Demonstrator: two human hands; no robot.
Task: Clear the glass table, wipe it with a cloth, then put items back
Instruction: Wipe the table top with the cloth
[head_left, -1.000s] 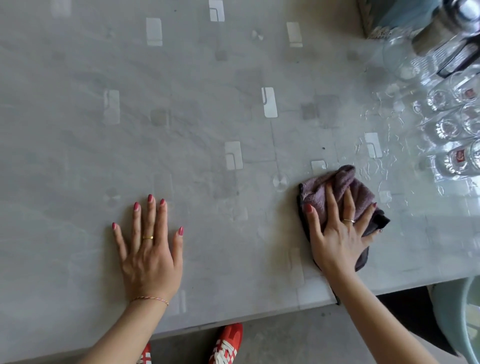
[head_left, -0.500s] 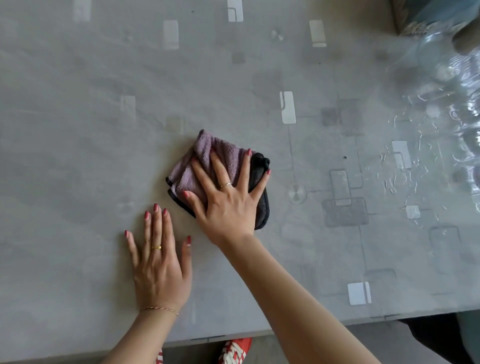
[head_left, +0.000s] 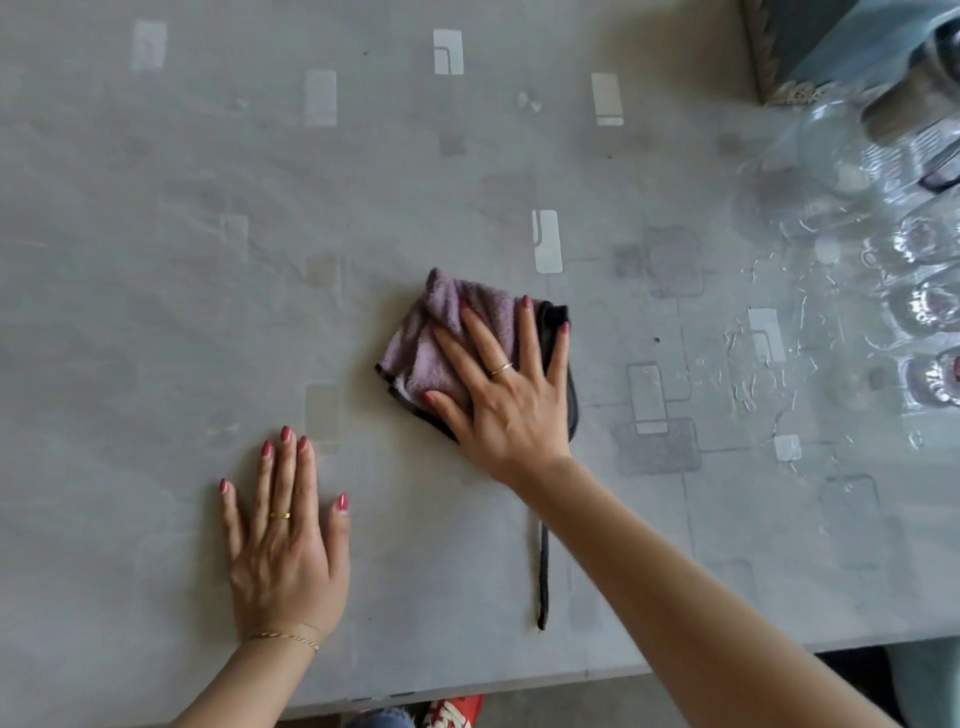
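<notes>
A: Mid-table, slightly right of centre, is where the cloth (head_left: 447, 343) sits on the glass table (head_left: 156, 322): purple towelling, dark edge, bunched into a rough fold. Step in hand is the wipe, I'd say.

B: Right hand (head_left: 506, 384)?

A: Flat on top of the cloth, fingers straight and spread, palm pressing down. Not gripping, just pushing it. Ring on one finger.

B: Left hand (head_left: 283, 535)?

A: Flat on bare table near the front edge, well apart from the cloth, fingers straight and mostly together. Holds nothing; looks like a brace.

B: How to do it well?

A: My read: keep the palm weight even so the whole fold bears on the surface, overlap the strokes, and lift the bracing hand to do the patch under it. A dark strip (head_left: 543, 577) lies beside the right forearm; can't tell if it's cloth trim or something else, so mind it doesn't drag.

B: Risks?

A: Clear glasses (head_left: 930, 312) stand along the right side, with a box (head_left: 795, 47) at the far right corner. A wide stroke that way could knock them. That side probably still needs clearing and wiping.
</notes>
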